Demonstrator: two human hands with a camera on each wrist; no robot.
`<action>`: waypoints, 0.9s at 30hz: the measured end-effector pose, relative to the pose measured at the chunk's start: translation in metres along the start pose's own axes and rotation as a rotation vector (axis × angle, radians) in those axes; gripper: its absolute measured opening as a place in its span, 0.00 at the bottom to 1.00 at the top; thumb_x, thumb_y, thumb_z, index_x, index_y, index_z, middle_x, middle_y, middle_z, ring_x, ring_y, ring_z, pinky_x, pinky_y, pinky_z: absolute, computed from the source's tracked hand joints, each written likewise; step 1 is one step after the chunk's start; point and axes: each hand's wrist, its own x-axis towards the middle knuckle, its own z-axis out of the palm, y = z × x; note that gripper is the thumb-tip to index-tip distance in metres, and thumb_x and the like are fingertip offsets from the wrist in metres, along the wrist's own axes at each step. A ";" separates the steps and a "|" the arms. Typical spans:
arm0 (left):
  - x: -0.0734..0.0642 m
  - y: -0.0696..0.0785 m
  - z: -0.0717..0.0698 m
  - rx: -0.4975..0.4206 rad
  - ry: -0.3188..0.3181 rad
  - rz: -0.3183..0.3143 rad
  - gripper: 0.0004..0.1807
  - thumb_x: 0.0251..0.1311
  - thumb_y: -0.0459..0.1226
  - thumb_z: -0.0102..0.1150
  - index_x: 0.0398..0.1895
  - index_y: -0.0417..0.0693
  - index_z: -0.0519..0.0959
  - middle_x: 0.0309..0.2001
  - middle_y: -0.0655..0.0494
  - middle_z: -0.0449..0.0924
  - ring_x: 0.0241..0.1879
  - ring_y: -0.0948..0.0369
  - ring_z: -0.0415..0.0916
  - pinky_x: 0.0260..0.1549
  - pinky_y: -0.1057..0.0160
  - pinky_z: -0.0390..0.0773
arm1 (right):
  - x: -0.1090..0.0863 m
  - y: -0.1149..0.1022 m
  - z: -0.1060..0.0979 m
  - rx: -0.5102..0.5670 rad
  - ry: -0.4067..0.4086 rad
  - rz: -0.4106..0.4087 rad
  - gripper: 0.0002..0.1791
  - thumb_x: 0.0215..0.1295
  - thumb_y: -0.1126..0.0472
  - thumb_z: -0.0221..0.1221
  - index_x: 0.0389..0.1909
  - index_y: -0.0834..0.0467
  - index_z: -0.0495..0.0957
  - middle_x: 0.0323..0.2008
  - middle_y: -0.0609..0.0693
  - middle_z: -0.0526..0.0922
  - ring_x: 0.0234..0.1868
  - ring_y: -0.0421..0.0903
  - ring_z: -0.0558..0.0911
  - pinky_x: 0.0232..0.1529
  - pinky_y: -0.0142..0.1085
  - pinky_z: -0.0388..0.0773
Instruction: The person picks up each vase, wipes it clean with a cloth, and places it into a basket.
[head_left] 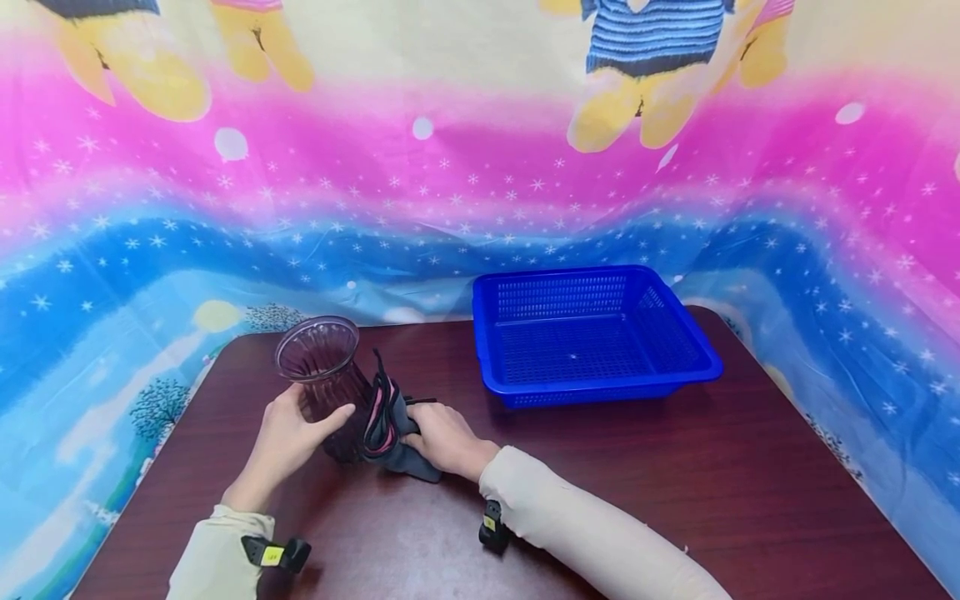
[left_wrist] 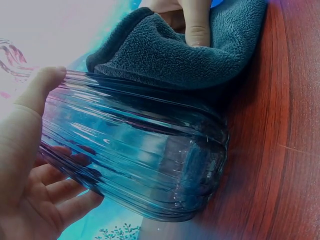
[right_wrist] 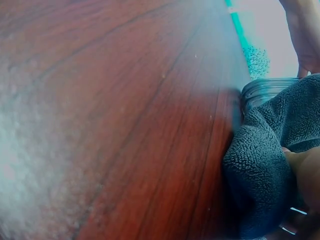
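Note:
A ribbed, purple-tinted glass vase (head_left: 322,392) with a flared rim stands on the table, left of the middle. Around its left side curls my left hand (head_left: 287,433), thumb across the front and fingers behind the glass, as the left wrist view also shows. My right hand (head_left: 447,437) grips a folded dark grey cloth (head_left: 405,458) with pink and black edging. The cloth (left_wrist: 165,55) lies along the vase's right side, close against the glass. In the right wrist view the cloth (right_wrist: 265,155) covers most of the vase (right_wrist: 265,92), leaving its base end in sight.
A blue plastic basket (head_left: 600,387) with perforated walls stands at the back right of the dark red wooden table (head_left: 600,467). Behind the table hangs a printed curtain (head_left: 450,183) in pink and blue. Each sleeve carries a small black wrist camera (head_left: 276,553).

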 end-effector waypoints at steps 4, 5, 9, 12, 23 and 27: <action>0.000 0.002 -0.001 -0.006 -0.011 -0.013 0.34 0.58 0.48 0.71 0.61 0.34 0.74 0.55 0.30 0.81 0.54 0.39 0.82 0.50 0.42 0.83 | 0.001 0.001 0.000 0.003 0.005 -0.005 0.06 0.65 0.54 0.67 0.32 0.48 0.79 0.31 0.40 0.84 0.34 0.35 0.80 0.34 0.31 0.74; 0.000 0.002 -0.001 -0.006 -0.012 -0.014 0.34 0.58 0.48 0.70 0.61 0.34 0.74 0.56 0.30 0.81 0.54 0.38 0.82 0.50 0.42 0.83 | 0.000 0.001 0.000 0.004 0.005 -0.006 0.06 0.65 0.54 0.67 0.32 0.48 0.79 0.30 0.40 0.83 0.34 0.35 0.79 0.33 0.30 0.74; 0.000 0.002 -0.001 -0.011 -0.012 -0.016 0.34 0.58 0.48 0.71 0.61 0.34 0.74 0.56 0.30 0.81 0.54 0.38 0.82 0.50 0.42 0.82 | 0.000 0.001 0.000 0.007 0.005 -0.007 0.06 0.65 0.54 0.67 0.32 0.48 0.79 0.31 0.40 0.83 0.35 0.35 0.79 0.34 0.31 0.74; 0.000 0.001 0.000 -0.018 -0.011 -0.015 0.34 0.58 0.48 0.71 0.61 0.34 0.74 0.56 0.30 0.81 0.55 0.38 0.82 0.50 0.42 0.82 | 0.000 0.001 0.001 0.000 0.011 -0.011 0.07 0.65 0.53 0.67 0.32 0.48 0.79 0.33 0.40 0.84 0.36 0.35 0.79 0.34 0.31 0.74; 0.001 0.000 0.001 -0.009 0.004 -0.006 0.34 0.58 0.48 0.71 0.60 0.34 0.75 0.55 0.31 0.82 0.53 0.39 0.83 0.49 0.42 0.83 | -0.001 0.000 0.000 -0.006 0.062 -0.039 0.05 0.65 0.55 0.67 0.32 0.49 0.80 0.35 0.42 0.84 0.37 0.37 0.81 0.36 0.32 0.75; 0.001 -0.001 0.001 -0.005 0.008 -0.002 0.33 0.58 0.47 0.71 0.60 0.34 0.75 0.55 0.31 0.82 0.53 0.39 0.83 0.49 0.41 0.83 | 0.000 -0.001 -0.002 -0.002 0.080 -0.044 0.05 0.65 0.55 0.67 0.32 0.48 0.80 0.34 0.41 0.84 0.35 0.36 0.79 0.34 0.31 0.74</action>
